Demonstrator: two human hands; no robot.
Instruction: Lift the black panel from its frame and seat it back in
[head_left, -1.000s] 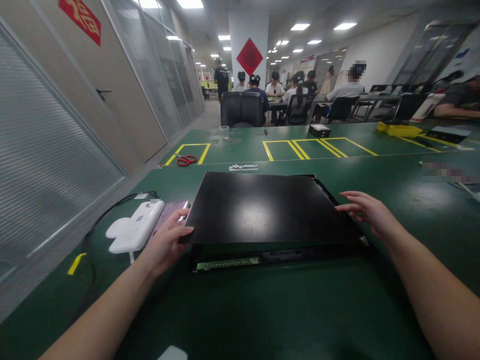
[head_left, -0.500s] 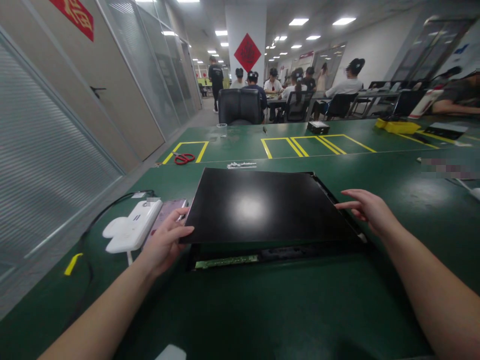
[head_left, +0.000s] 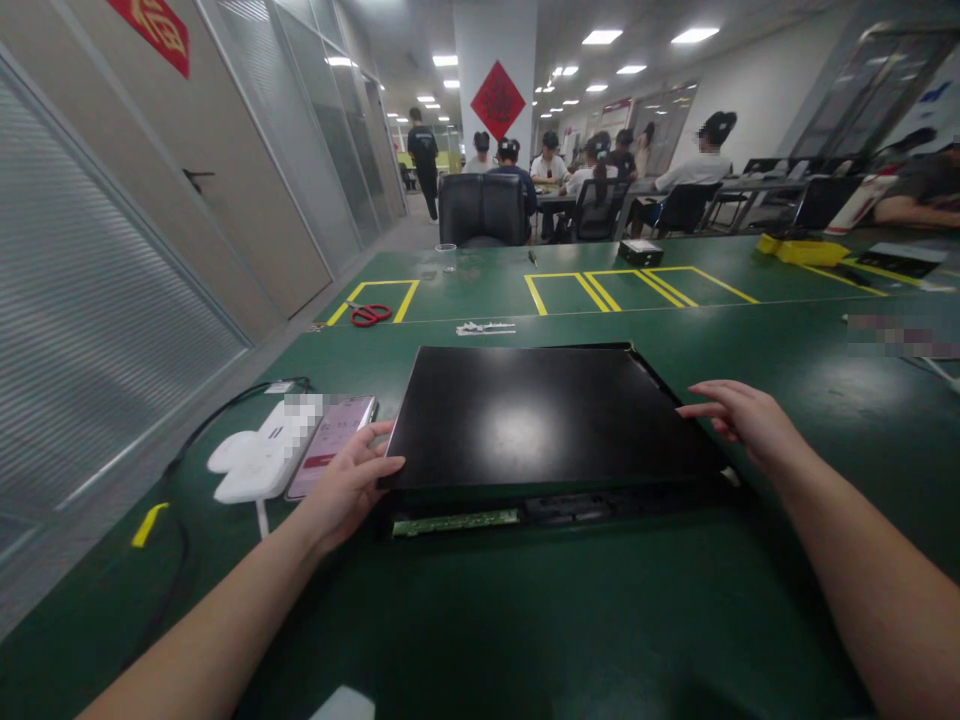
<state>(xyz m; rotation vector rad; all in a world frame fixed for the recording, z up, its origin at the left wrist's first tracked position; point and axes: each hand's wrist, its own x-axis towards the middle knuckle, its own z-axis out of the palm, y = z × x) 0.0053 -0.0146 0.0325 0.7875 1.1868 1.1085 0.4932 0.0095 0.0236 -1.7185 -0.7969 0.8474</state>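
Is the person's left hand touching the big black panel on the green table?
Touching. The head view shows the left hand with its fingertips laid against the near left corner of the black panel, no gap between them.
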